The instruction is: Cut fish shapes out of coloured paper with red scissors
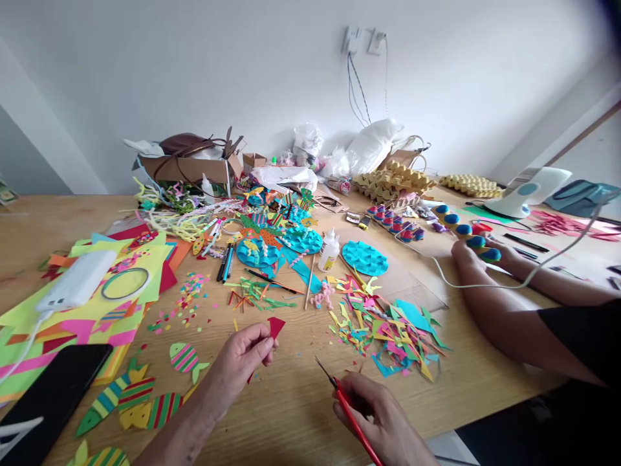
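Observation:
My left hand (247,355) pinches a small piece of red paper (276,327) between thumb and fingers, above the wooden table. In my right hand (376,414) is a pair of red-handled scissors (350,414), their thin dark blades pointing up and left, apart from the paper. Left of my left hand lie striped paper fish, among them a pink and green one (184,357) and a blue and yellow one (109,395). A heap of coloured paper scraps (388,323) spreads beyond my right hand.
On the right, another person's forearms (495,310) reach to a painted egg-carton strip (466,230); a white cable (485,286) crosses them. A glue bottle (330,251) stands near turquoise egg-carton pieces (365,257). At left lie a black phone (58,395), a white power bank (77,278) and coloured sheets (150,252).

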A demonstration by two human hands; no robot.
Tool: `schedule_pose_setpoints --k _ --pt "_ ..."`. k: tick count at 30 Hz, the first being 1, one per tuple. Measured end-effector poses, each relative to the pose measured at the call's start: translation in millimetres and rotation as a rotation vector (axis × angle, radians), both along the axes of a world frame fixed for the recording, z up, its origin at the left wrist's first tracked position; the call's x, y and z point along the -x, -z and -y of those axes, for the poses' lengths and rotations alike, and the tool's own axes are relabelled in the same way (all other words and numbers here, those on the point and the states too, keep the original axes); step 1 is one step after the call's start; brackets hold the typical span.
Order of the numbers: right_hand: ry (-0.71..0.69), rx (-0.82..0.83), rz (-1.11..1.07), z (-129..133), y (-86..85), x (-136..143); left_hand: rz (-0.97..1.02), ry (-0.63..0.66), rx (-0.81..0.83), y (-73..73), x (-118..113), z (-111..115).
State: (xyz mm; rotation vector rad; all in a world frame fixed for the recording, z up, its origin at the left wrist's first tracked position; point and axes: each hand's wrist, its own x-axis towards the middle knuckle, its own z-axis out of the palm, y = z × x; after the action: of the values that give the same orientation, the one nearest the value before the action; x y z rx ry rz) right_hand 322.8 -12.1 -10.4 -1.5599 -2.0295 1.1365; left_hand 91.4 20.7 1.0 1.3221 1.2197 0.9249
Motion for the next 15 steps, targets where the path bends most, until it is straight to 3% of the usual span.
schedule_pose_setpoints --k 6,15 --pt "-0.028 0.001 0.017 -5 -21.7 18 -0.03 0.103 0.016 -0.3 -13 -2" --pt "-0.049 -0.016 -0.017 -14 -19.3 20 -0.09 0.193 -0.004 5.9 -20 -6"
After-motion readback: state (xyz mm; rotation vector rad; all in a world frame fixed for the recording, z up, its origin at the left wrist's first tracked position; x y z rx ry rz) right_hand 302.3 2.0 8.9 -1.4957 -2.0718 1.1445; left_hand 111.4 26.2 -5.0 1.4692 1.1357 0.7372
